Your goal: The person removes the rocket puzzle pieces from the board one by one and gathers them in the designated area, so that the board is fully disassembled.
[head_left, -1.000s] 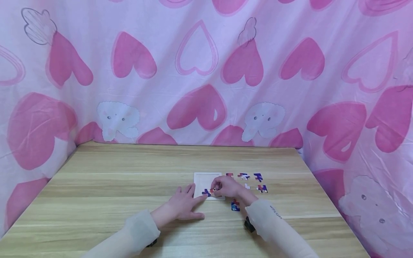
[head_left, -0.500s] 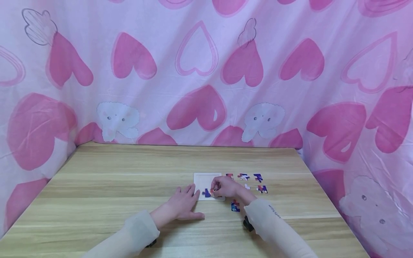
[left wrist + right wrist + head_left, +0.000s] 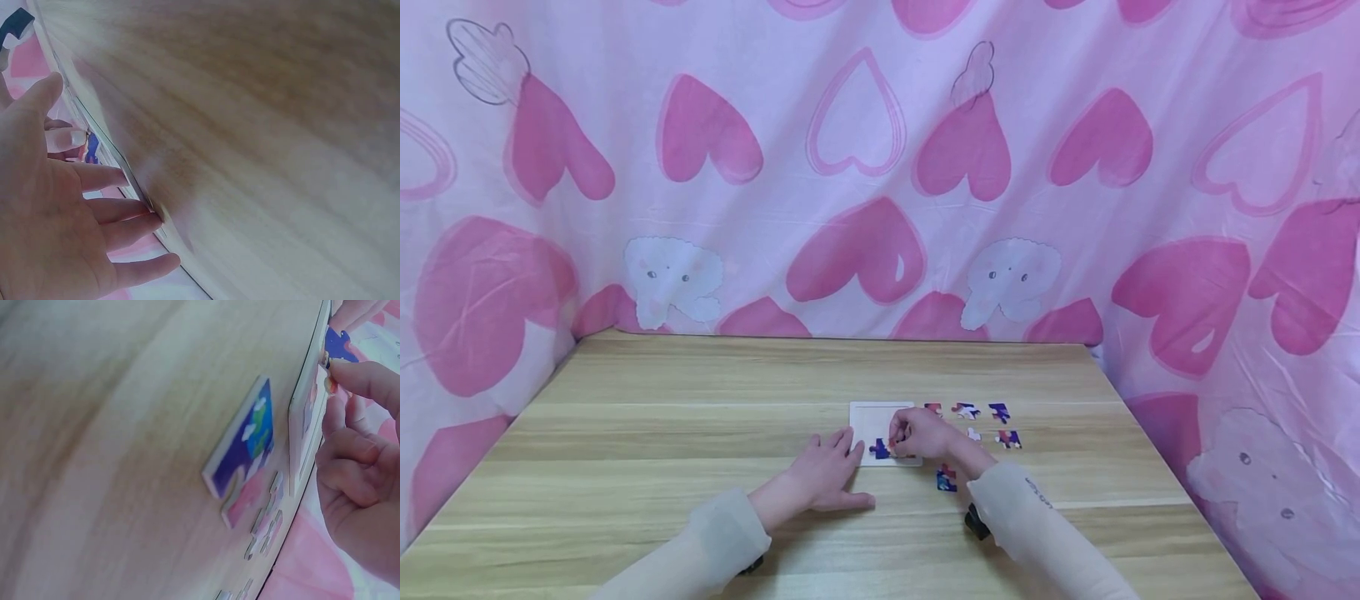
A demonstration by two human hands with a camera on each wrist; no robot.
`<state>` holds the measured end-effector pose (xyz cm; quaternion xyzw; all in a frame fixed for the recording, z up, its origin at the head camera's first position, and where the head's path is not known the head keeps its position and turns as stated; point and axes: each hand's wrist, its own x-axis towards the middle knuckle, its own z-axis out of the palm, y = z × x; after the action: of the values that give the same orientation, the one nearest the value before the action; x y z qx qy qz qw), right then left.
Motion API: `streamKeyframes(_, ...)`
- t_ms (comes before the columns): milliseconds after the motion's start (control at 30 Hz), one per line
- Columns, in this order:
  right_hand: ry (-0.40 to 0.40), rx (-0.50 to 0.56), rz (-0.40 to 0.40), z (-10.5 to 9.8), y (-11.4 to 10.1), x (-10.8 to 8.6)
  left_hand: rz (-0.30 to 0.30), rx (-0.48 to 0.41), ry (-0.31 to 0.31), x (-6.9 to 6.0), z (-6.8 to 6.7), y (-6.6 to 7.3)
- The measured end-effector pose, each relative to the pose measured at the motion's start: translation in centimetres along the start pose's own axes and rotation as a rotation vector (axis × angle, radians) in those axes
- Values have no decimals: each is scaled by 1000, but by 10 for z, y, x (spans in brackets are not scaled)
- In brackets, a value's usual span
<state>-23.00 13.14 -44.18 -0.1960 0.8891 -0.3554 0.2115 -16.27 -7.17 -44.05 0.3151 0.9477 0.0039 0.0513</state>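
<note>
A white square puzzle tray (image 3: 868, 418) lies on the table with a purple jigsaw piece (image 3: 877, 449) near its front edge. My right hand (image 3: 922, 434) is over the tray's right half, thumb and fingertips pinching an orange-red jigsaw piece (image 3: 892, 448) beside the purple one. In the right wrist view, another jigsaw piece (image 3: 309, 406) lies in the tray's near corner. My left hand (image 3: 826, 473) rests at the tray's left edge, its fingers (image 3: 128, 232) spread and fairly straight, holding nothing. How far the two pieces interlock is hidden by my right fingers.
A blue-and-red jigsaw piece (image 3: 946, 478) lies in front of the tray, near my right wrist. Several more loose pieces, among them a purple one (image 3: 999, 412), are spread to the right. A pink heart-print curtain (image 3: 857, 250) hangs behind the wooden table (image 3: 700, 400).
My left index finger has drawn back from the purple piece to the tray's left edge. The purple piece sits slightly straighter. My right hand stays at the orange-red piece with little movement.
</note>
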Motion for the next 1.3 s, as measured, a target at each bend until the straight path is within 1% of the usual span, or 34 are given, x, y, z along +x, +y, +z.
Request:
streamKeyframes(200, -16, 44, -108, -3, 3, -2, 6, 7, 11, 1, 2, -1)
streamKeyframes(300, -22, 75, -124, -5, -1, -5, 9, 17, 17, 1, 3, -1)
streamKeyframes(333, -21, 86, -117, -6, -1, -6, 11, 19, 21, 1, 3, -1)
streamKeyframes(500, -3, 79, -142, -14, 1, -12, 13, 19, 28, 2, 5, -2)
streamKeyframes(567, 0, 78, -144, -18, 6, -12, 13, 16, 28, 3, 6, -2)
streamKeyframes(867, -10, 156, -154, -37, 21, -29, 13, 4, 23, 3, 5, -3)
streamKeyframes(933, -6, 155, -142, -41, 26, -33, 14, -1, 21, 2, 5, -3)
streamKeyframes(1067, 9, 131, -110, -47, 36, -40, 23, -23, 38, 1, 4, -3)
streamKeyframes(1100, 12, 130, -103, -49, 39, -42, 32, -30, 57, 1, 7, -4)
streamKeyframes(1133, 13, 126, -97, -50, 41, -43, 33, -38, 61, 1, 7, -4)
streamKeyframes(1300, -3, 158, -90, -59, 48, -54, 32, -37, 58, 1, 6, -4)
